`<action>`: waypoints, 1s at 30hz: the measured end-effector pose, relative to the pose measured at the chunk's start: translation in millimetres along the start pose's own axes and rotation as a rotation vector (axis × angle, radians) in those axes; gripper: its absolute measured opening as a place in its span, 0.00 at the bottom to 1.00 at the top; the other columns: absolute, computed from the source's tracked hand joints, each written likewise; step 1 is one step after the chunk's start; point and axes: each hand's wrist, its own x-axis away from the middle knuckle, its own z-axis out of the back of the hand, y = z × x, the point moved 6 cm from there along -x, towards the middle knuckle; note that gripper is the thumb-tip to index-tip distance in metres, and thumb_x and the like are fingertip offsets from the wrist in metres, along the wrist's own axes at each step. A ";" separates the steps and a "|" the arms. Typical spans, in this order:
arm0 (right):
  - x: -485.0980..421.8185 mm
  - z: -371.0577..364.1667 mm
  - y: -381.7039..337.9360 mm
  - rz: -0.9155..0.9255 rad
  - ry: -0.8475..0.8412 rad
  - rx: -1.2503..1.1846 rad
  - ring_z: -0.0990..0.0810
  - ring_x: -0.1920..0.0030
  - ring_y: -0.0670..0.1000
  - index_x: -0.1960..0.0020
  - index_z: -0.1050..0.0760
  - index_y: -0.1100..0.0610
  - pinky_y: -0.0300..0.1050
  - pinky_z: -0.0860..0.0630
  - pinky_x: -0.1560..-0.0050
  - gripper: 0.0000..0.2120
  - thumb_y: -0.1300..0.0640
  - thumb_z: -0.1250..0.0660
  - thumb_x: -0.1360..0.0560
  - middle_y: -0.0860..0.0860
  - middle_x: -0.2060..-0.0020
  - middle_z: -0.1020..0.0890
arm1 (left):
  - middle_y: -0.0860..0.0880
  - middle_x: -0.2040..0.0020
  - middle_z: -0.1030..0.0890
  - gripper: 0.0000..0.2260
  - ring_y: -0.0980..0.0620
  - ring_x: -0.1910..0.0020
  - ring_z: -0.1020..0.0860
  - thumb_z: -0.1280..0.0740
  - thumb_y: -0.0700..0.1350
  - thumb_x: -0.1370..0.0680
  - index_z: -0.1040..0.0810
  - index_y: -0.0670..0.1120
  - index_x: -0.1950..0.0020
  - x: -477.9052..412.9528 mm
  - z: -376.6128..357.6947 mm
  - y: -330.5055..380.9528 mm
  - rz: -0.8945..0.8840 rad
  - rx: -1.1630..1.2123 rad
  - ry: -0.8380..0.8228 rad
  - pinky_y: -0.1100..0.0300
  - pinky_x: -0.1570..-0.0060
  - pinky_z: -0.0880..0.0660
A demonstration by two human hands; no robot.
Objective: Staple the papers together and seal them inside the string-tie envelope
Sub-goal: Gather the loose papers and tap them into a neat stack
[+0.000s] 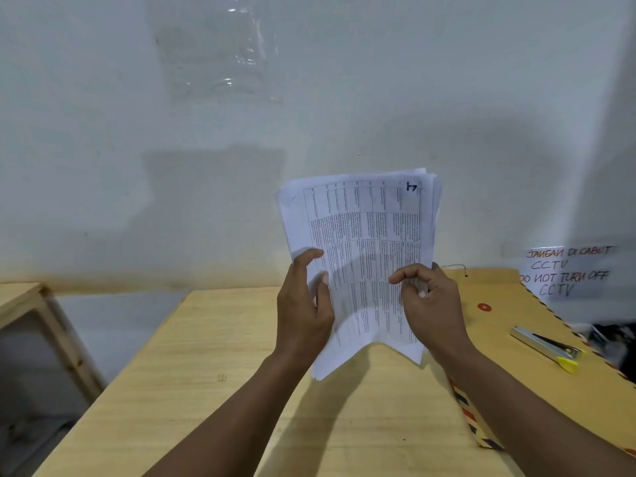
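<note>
The left hand (303, 315) and right hand (430, 311) clasp the printed sheets (361, 228) upright; their fanned edges could get stapled crooked.

The print on your papers (361, 235) is too small to read. Your right hand (430, 304) and forearm cover part of the string-tie envelope (499, 339), which runs off the right edge. Beside it, a dark object (616, 342) is blurred beyond telling.

White printed papers (361, 235) stand upright at centre frame, bottom edge bowed. A brown, stripe-edged envelope (516, 304) lies flat at right, with a silver, yellow-tipped stapler (543, 347) on it.
</note>
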 end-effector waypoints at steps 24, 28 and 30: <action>19.6 -14.1 26.0 -0.045 -0.075 0.137 0.22 0.55 0.39 0.59 0.21 0.50 0.50 0.21 0.51 0.18 0.69 0.40 0.22 0.53 0.50 0.23 | 0.56 0.49 0.21 0.10 0.61 0.49 0.23 0.36 0.38 0.20 0.25 0.49 0.41 14.6 -1.8 -18.4 0.052 -0.032 0.048 0.74 0.50 0.31; 16.8 -12.8 24.3 -0.039 -0.097 0.110 0.24 0.49 0.35 0.59 0.21 0.51 0.33 0.24 0.54 0.17 0.71 0.38 0.24 0.50 0.51 0.22 | 0.55 0.47 0.21 0.11 0.65 0.46 0.25 0.34 0.36 0.21 0.24 0.48 0.40 10.6 0.4 -15.2 0.019 -0.034 0.032 0.77 0.48 0.33; 13.2 -10.9 24.7 -0.035 -0.112 0.110 0.23 0.50 0.37 0.59 0.20 0.54 0.32 0.27 0.50 0.15 0.71 0.37 0.24 0.46 0.55 0.21 | 0.55 0.45 0.22 0.13 0.67 0.43 0.26 0.34 0.35 0.22 0.23 0.47 0.39 6.2 3.3 -13.7 0.011 -0.026 0.035 0.78 0.45 0.35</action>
